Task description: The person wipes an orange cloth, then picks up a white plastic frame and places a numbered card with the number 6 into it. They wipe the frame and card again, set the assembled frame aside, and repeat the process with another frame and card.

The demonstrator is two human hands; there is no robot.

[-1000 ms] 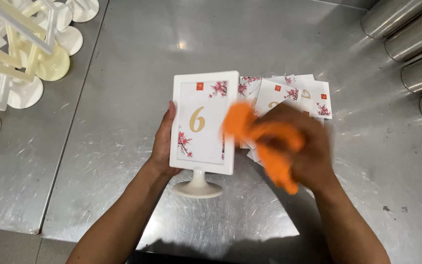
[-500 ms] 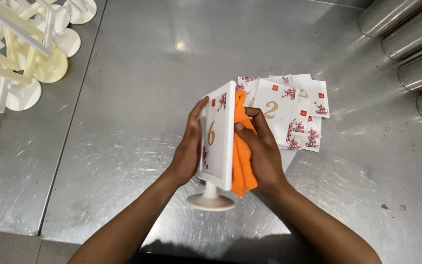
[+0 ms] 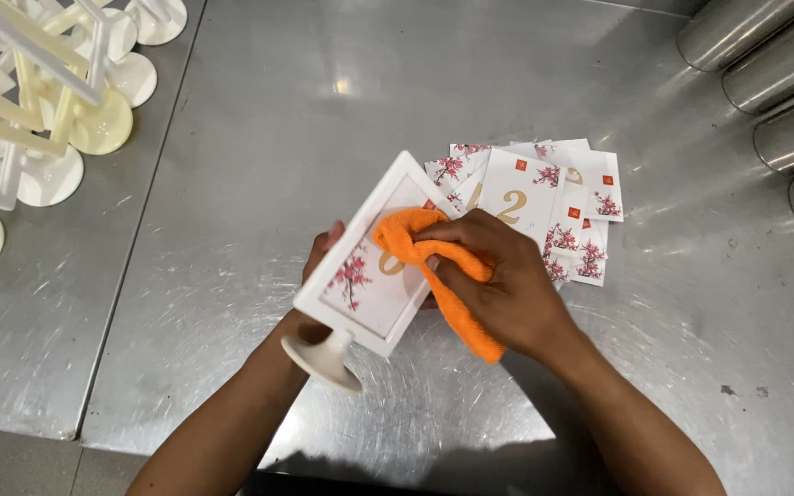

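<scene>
My left hand (image 3: 316,276) grips a white table-number frame (image 3: 365,276) on a round foot, tilted with its face up; mostly the fingertips show behind its left edge. The frame holds a card with pink blossoms and a gold numeral. My right hand (image 3: 498,276) presses a bunched orange cloth (image 3: 434,266) onto the frame's face, covering most of the numeral. Just beyond lies a fanned pile of similar floral number cards (image 3: 544,197) on the steel table (image 3: 277,119).
Several empty white and cream frames on round bases (image 3: 39,101) crowd the table's far left corner. Steel cylinders (image 3: 783,92) lie along the right edge. A seam (image 3: 130,276) runs down the tabletop left of my arm.
The frame has turned from edge-on and upright to tilted with its face up. The orange cloth has moved from behind the frame onto its front.
</scene>
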